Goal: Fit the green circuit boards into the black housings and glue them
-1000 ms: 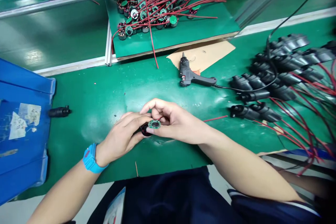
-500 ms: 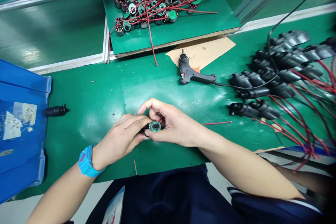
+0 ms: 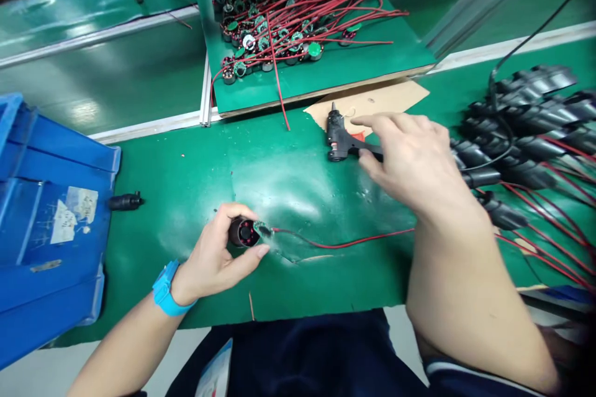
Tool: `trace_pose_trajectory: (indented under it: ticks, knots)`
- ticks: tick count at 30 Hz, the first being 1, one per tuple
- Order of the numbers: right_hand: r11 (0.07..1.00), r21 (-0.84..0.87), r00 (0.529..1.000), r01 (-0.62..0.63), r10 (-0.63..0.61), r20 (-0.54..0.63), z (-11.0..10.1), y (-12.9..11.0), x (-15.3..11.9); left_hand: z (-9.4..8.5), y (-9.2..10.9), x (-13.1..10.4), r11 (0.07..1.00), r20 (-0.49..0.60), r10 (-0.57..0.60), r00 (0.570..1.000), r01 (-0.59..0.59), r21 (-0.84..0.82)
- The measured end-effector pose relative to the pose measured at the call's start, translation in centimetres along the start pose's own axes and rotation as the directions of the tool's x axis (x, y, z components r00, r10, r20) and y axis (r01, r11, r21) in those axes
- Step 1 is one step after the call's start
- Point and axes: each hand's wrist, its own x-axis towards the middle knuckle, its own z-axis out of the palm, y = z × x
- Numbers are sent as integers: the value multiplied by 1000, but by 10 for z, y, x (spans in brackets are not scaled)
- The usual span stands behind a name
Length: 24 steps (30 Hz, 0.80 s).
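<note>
Black housing (image 3: 242, 232) sits gripped in my left hand (image 3: 216, 257); my right hand (image 3: 414, 158), fingers loosely spread, touches the glue gun (image 3: 342, 139).

Glossy green mat (image 3: 288, 173); matt black plastic glue gun (image 3: 342, 139); brown cardboard (image 3: 391, 102); smooth blue plastic bin (image 3: 51, 223).

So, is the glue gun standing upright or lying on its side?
Lying on its side. The glue gun rests flat on the cardboard and green mat, and the right hand reaches its handle.
</note>
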Motion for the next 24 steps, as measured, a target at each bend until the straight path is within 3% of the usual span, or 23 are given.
trace_pose_trajectory:
  ticks: [2, 4, 8, 11, 14, 17, 20, 24]
  knots:
    - [994, -109, 994, -12, 23, 107, 10, 10, 5, 2, -3, -2, 998, -77, 38, 996, -42, -49]
    - [994, -112, 985, -3, 22, 169, 17, 14, 7, 3, -6, -3, 991, -132, 102, 986, -112, -69]
    - [994, -96, 983, -51, 67, 172, 21, 18, 9, 0, -6, -1, 985, -203, 164, 965, -171, -14]
    - [990, -136, 981, -45, 69, 182, 17, 18, 9, -4, -2, 0, 991, -240, 136, 961, -131, 36]
    - [993, -117, 981, -16, 39, 190, 9, 15, 8, -8, 3, -1, 994, -303, 29, 953, 6, 112]
    - [999, 36, 993, -23, 19, 116, -5, 10, 2, -10, 6, 0, 968, -410, -102, 906, 185, 168]
    - [952, 299, 998, 57, -59, -1, -19, 1, -8, -11, 8, 4, 958, -465, -182, 866, 263, 115]
    - [726, 651, 968, 223, -242, -62, -30, -23, -26, -13, 8, 10, 954, -500, -231, 835, 296, 53]
